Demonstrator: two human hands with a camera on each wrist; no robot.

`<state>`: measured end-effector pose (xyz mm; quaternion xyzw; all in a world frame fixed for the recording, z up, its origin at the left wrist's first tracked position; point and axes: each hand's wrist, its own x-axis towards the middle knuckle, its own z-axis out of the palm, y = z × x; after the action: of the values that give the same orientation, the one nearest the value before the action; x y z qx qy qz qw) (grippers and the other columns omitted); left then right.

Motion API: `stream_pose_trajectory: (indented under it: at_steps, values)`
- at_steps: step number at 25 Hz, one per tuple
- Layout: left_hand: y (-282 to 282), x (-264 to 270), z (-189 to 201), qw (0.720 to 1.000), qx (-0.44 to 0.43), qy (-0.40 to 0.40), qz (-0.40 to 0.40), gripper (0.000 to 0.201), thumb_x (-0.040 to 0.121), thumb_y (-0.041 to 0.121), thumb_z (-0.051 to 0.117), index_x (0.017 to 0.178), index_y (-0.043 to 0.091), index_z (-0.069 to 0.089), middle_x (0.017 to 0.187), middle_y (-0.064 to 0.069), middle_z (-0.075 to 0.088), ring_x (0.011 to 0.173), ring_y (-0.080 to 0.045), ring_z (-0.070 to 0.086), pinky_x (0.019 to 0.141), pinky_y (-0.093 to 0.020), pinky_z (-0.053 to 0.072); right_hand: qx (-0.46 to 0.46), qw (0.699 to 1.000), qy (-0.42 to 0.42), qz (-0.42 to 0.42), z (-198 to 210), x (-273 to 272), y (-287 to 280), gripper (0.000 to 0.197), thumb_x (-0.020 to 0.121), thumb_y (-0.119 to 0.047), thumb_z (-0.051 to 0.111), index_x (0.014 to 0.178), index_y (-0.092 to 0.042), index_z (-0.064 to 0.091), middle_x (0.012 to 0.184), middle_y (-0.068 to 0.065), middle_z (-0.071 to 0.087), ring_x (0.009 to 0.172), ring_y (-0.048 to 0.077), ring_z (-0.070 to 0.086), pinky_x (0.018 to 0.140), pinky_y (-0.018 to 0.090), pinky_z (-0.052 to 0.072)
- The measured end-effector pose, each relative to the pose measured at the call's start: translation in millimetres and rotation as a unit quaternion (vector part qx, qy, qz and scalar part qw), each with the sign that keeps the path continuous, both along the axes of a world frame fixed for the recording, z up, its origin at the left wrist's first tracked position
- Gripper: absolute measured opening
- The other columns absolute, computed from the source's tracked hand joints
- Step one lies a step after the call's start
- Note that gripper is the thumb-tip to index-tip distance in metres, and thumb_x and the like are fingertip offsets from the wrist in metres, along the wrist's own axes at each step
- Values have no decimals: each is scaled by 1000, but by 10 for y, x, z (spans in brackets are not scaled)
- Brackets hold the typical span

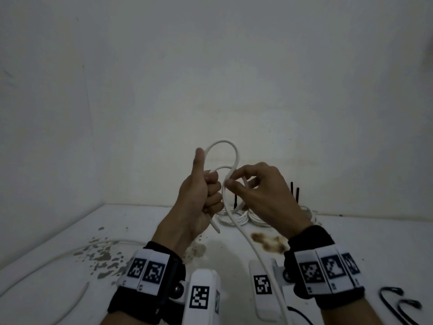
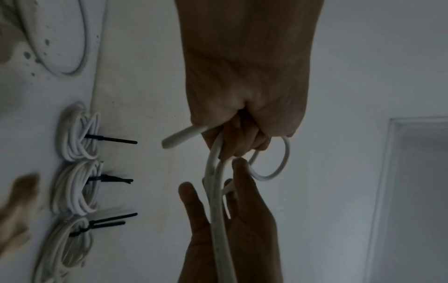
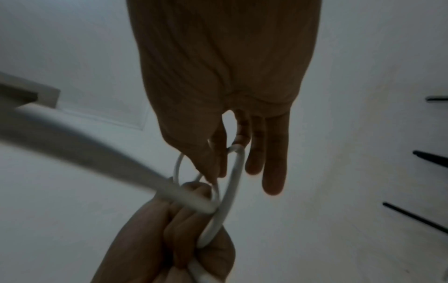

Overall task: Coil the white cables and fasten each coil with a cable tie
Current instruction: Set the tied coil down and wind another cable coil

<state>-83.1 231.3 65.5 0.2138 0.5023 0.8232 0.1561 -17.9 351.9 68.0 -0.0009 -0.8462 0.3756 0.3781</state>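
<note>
A white cable is held up in front of the wall, bent into small loops. My left hand grips the loops in a fist with the thumb pointing up, and the cable's short end sticks out below it. My right hand pinches the cable between thumb and forefinger just right of the fist, its other fingers spread. From there the cable's long tail hangs down between my wrists. In the left wrist view the curled fingers hold one round loop. The right wrist view shows the pinch on the cable.
Three tied white coils lie along the wall with black tie tails sticking up. Loose black cable ties lie at the near right. Another white cable snakes over the stained table on the left.
</note>
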Motion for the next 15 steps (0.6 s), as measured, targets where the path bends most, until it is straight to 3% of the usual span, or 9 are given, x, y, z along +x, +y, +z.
stream_pose_trajectory:
  at_steps: [3, 5, 7, 10, 12, 13, 15]
  values:
    - [-8, 40, -9, 1000, -7, 0, -9, 54, 90, 64, 49, 59, 23, 32, 50, 6, 16, 39, -8, 13, 36, -20, 13, -46, 998, 18, 31, -31, 42, -3, 27, 81, -8, 77, 77, -13, 51, 91, 10, 64, 55, 22, 69, 52, 45, 60]
    - [13, 65, -25, 1000, 0, -10, -26, 54, 89, 61, 53, 56, 23, 32, 49, 6, 15, 38, -8, 12, 37, -20, 12, -50, 998, 27, 33, 17, 105, 23, 37, 77, 2, 74, 77, -14, 41, 82, 13, 64, 52, 25, 68, 49, 39, 59]
    - [40, 99, -25, 999, 0, -8, -52, 54, 88, 58, 56, 54, 24, 31, 47, 7, 15, 37, -7, 12, 39, -21, 11, -4, 999, 38, -18, 56, 121, 56, 38, 78, 5, 70, 81, -16, 39, 75, 11, 60, 51, 24, 62, 44, 27, 54]
    - [103, 182, -19, 996, -16, 27, -82, 51, 85, 50, 62, 52, 25, 31, 45, 8, 15, 36, -7, 12, 39, -21, 12, 63, 980, 76, -173, 23, 89, 127, 31, 80, -1, 66, 92, -17, 42, 64, 1, 56, 51, 16, 55, 43, 31, 46]
    - [103, 187, 2, 996, -10, 40, -85, 48, 75, 47, 67, 51, 25, 32, 44, 8, 15, 35, -6, 12, 37, -20, 13, 71, 967, 60, -237, -5, 94, 162, 28, 80, -14, 70, 99, -21, 50, 79, 1, 57, 60, 17, 54, 51, 29, 39]
    - [87, 165, 14, 996, -2, 38, -86, 47, 72, 46, 68, 51, 25, 32, 44, 9, 15, 34, -6, 12, 37, -20, 13, 51, 973, 29, -225, 4, 92, 185, 23, 81, -21, 73, 96, -23, 56, 87, 1, 57, 63, 17, 54, 55, 27, 38]
    - [45, 107, 21, 996, 13, 22, -88, 46, 71, 44, 69, 52, 25, 31, 42, 10, 15, 32, -5, 12, 36, -19, 13, -77, 992, -40, -96, 46, 108, 239, 21, 77, -27, 80, 74, -19, 61, 77, 1, 61, 62, 18, 56, 59, 25, 43]
